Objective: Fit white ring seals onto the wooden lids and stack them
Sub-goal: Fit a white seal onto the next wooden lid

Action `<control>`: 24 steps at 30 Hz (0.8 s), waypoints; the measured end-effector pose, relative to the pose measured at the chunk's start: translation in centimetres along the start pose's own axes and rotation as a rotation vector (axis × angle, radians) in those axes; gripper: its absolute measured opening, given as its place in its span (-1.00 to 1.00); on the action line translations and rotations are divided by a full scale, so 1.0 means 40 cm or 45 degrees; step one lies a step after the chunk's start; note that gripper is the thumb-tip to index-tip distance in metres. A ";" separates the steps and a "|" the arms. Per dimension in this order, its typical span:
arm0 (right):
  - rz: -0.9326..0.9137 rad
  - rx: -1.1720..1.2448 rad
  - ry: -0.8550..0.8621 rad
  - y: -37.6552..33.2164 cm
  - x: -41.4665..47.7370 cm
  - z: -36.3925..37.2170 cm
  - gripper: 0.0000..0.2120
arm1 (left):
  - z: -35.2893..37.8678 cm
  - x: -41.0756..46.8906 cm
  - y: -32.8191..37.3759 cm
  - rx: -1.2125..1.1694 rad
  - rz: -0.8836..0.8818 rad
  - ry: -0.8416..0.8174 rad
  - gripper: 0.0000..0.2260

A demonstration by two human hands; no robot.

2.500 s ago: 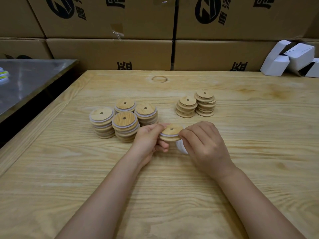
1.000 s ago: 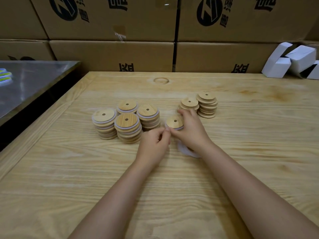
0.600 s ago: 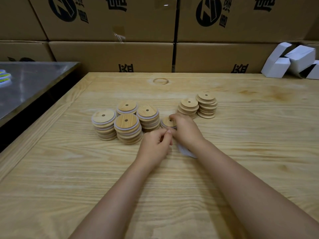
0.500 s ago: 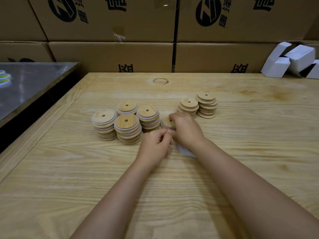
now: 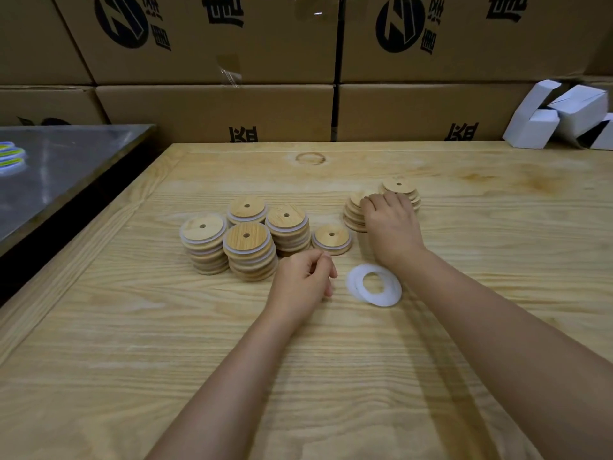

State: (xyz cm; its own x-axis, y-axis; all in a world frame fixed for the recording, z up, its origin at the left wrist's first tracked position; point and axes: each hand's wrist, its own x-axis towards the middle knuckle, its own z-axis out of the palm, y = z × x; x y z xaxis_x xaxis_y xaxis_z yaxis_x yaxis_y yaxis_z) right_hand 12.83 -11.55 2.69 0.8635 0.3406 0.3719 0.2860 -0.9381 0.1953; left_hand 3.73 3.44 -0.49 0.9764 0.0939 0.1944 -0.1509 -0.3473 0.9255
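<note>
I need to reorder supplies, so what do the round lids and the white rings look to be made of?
The round lids look like bamboo or light wood, smooth and matte: fine straight grain shows on top, with a small centre hole. The white rings look like thin, flexible silicone or rubber: flat, slightly translucent, matte. The exact material cannot be told from the picture.

There is one view only, from the person's head, looking forward and down across the desk (image 5: 132, 360). Both forearms reach in from the bottom edge, close below; cartons (image 5: 212, 107) wall off the far side beyond the hands.
</note>
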 end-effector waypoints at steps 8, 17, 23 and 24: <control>-0.071 -0.074 0.180 0.001 0.001 -0.008 -0.76 | 0.000 0.000 -0.001 0.014 -0.020 -0.002 -0.69; -0.076 0.095 0.387 0.004 -0.014 -0.013 -0.78 | 0.000 -0.001 0.001 0.020 -0.031 -0.002 -0.70; 0.054 0.392 0.629 0.005 -0.042 -0.024 -0.72 | -0.001 0.001 -0.002 -0.003 -0.028 -0.003 -0.72; 0.069 0.467 0.654 0.003 -0.059 -0.026 -0.72 | -0.002 0.002 -0.003 -0.008 -0.032 -0.004 -0.73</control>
State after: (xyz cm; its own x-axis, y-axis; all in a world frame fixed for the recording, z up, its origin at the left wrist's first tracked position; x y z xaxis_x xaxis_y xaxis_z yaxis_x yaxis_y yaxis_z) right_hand 10.41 -12.39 2.79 0.5974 0.1933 0.7783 0.4499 -0.8842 -0.1257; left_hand 3.81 3.54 -0.56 0.9804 0.0993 0.1704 -0.1277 -0.3390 0.9321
